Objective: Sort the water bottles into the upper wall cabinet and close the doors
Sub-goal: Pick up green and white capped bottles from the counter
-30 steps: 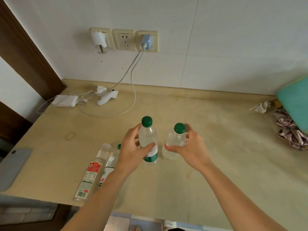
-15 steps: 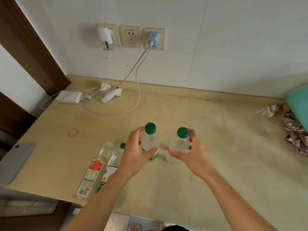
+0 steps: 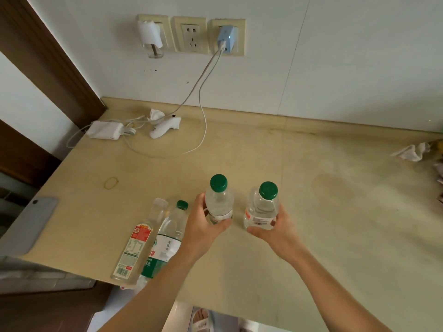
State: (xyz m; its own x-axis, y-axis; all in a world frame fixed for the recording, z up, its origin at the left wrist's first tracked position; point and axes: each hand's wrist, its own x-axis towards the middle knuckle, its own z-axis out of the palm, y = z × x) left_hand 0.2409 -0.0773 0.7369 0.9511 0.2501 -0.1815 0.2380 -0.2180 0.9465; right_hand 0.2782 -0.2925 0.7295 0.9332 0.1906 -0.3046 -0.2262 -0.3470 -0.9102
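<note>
The left hand (image 3: 203,226) was curled round the lower body of one green-capped bottle (image 3: 218,202), and the right hand (image 3: 275,226) round a second green-capped bottle (image 3: 262,207). Both stood upright near the bench's (image 3: 335,212) front edge, probably gripped low for lifting together. Two more bottles (image 3: 153,240) lay side by side at the front-left, overhanging the edge. The upper wall cabinet was out of view, and whether the held bottles touched the bench was unclear.
</note>
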